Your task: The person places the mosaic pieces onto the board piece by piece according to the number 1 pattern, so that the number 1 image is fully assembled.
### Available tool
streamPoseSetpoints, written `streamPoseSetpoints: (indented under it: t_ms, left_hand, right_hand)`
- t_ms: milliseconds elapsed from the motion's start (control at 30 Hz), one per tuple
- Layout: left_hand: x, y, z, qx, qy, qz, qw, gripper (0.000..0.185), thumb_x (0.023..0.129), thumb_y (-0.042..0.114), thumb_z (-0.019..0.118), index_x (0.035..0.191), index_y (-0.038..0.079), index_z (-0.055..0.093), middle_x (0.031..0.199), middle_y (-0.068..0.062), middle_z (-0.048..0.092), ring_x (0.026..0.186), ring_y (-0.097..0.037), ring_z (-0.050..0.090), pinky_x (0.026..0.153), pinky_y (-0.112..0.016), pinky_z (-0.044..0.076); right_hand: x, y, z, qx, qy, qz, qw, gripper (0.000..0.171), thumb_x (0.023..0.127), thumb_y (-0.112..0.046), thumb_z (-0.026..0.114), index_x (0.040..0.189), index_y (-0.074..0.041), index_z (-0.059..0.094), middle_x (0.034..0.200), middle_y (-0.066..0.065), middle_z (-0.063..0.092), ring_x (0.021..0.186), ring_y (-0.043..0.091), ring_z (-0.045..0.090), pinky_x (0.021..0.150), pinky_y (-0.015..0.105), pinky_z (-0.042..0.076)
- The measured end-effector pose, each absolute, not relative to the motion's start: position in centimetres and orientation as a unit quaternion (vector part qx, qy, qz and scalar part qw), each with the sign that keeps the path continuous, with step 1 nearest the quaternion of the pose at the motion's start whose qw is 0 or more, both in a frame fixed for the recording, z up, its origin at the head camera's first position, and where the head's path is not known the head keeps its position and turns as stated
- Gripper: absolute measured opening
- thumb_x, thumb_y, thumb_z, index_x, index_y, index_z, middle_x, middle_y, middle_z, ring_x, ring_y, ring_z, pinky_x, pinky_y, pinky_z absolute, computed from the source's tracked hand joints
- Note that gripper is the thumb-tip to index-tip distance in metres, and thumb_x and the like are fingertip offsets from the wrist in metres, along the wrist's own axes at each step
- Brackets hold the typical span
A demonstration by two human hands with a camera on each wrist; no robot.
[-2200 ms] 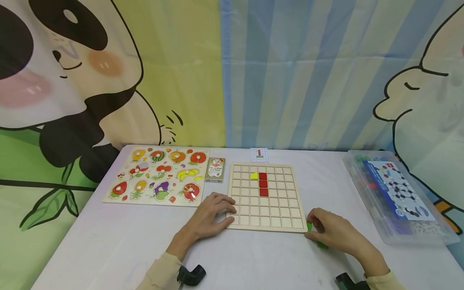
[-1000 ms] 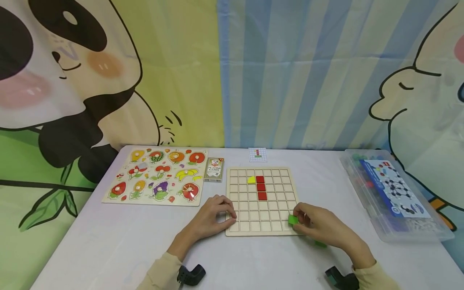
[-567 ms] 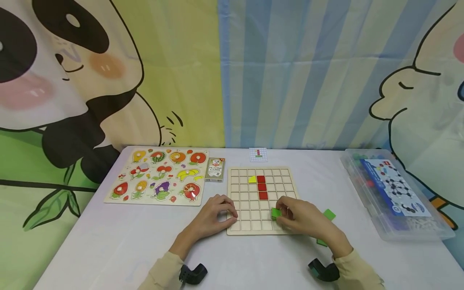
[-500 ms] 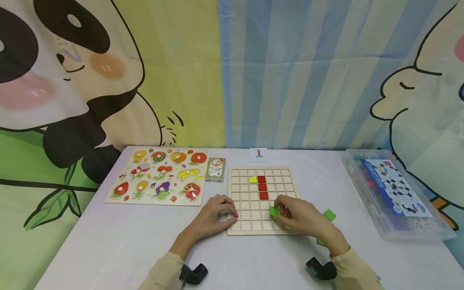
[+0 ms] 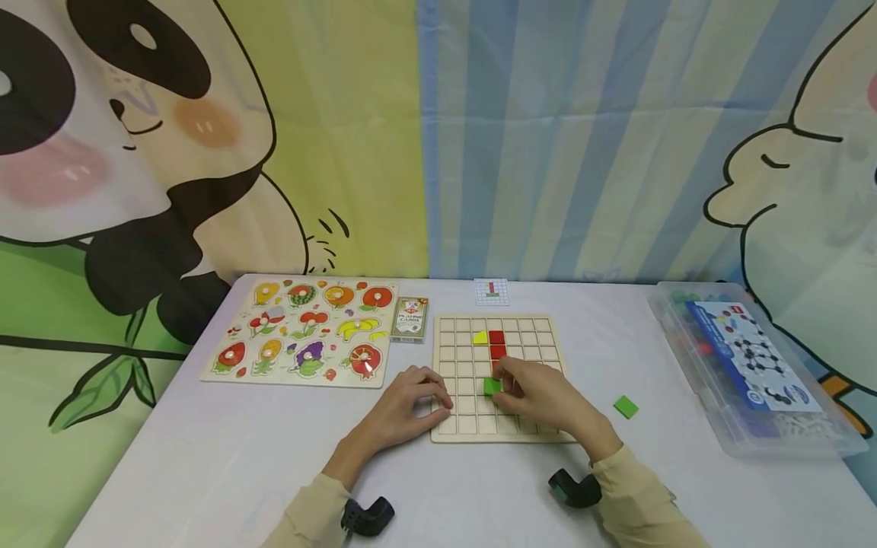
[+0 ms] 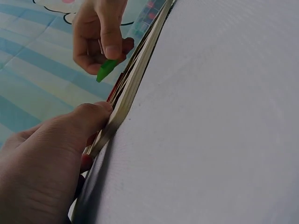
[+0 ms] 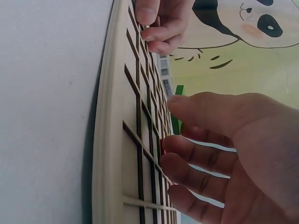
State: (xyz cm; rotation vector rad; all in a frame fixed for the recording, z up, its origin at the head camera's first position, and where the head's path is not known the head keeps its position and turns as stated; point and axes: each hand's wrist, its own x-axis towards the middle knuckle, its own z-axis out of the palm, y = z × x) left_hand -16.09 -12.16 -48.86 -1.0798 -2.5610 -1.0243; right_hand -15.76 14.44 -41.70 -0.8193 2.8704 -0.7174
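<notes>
A wooden grid board lies flat on the table, with a yellow piece and a column of red square tiles set in its upper cells. My right hand pinches a green square tile between thumb and forefinger, over the cells just below the reds, partly hiding the lowest red. In the right wrist view the green tile is held on edge, its other fingers loosely bent. My left hand rests its relaxed fingertips on the board's left edge. Another green tile lies right of the board.
A small printed pattern card lies behind the board. To the left are a playing-card box and a fruit puzzle board. A clear plastic case with a blue booklet stands at the right.
My right hand has picked up a green tile beside the board's lower right corner and carried it left across the grid to below the reds. The left hand has stayed at the board's edge.
</notes>
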Motion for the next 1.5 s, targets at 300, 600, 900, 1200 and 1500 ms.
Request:
streamPoseSetpoints:
  t_ms: [300, 600, 900, 1200, 1500]
  left_hand:
    - [-16.2, -12.1, -48.9, -0.363, -0.860, -0.346, 0.095, 0.007, 0.083, 0.030, 0.072, 0.087, 0.033, 0.067, 0.101, 0.017, 0.055, 0.092, -0.001, 0.046, 0.079, -0.024, 0.040]
    - [-16.0, -12.1, -48.7, -0.348, -0.867, -0.348, 0.073, 0.008, 0.083, 0.030, 0.072, 0.087, 0.034, 0.066, 0.102, 0.019, 0.054, 0.094, -0.001, 0.046, 0.082, -0.025, 0.041]
    - [-16.1, -12.0, -48.6, -0.344, -0.869, -0.349, 0.067, 0.007, 0.083, 0.031, 0.072, 0.087, 0.034, 0.066, 0.102, 0.020, 0.053, 0.094, 0.000, 0.045, 0.081, -0.025, 0.040]
    - [-16.0, -12.1, -48.6, -0.337, -0.870, -0.353, 0.062, 0.008, 0.082, 0.031, 0.072, 0.087, 0.033, 0.067, 0.102, 0.020, 0.054, 0.094, 0.000, 0.045, 0.082, -0.026, 0.041]
    - [-16.0, -12.0, -48.6, -0.333, -0.873, -0.352, 0.058, 0.009, 0.082, 0.031, 0.072, 0.087, 0.035, 0.066, 0.102, 0.021, 0.053, 0.096, 0.000, 0.045, 0.083, -0.026, 0.041]
  right_hand:
    - [-16.4, 13.1, -42.0, -0.257, 0.940, -0.222, 0.044, 0.023, 0.081, -0.026, 0.073, 0.098, -0.017, 0.060, 0.070, -0.009, 0.051, 0.059, 0.004, 0.043, 0.054, 0.020, 0.036]
    - [-16.8, 12.9, -42.5, -0.236, 0.948, -0.206, 0.055, 0.023, 0.081, -0.026, 0.073, 0.098, -0.016, 0.061, 0.067, -0.007, 0.049, 0.058, 0.006, 0.042, 0.051, 0.020, 0.033]
    - [-16.9, 13.1, -42.7, -0.237, 0.947, -0.212, 0.053, 0.022, 0.082, -0.026, 0.071, 0.099, -0.017, 0.062, 0.068, -0.007, 0.049, 0.058, 0.005, 0.042, 0.053, 0.020, 0.033]
    - [-16.7, 14.9, -42.6, -0.277, 0.928, -0.244, 0.054, 0.017, 0.087, -0.022, 0.066, 0.102, -0.016, 0.062, 0.072, -0.012, 0.050, 0.064, 0.004, 0.045, 0.059, 0.019, 0.039]
    - [-16.1, 18.5, -42.0, -0.286, 0.923, -0.253, 0.053, 0.014, 0.089, -0.019, 0.064, 0.102, -0.014, 0.062, 0.077, -0.011, 0.053, 0.070, 0.003, 0.047, 0.063, 0.019, 0.042]
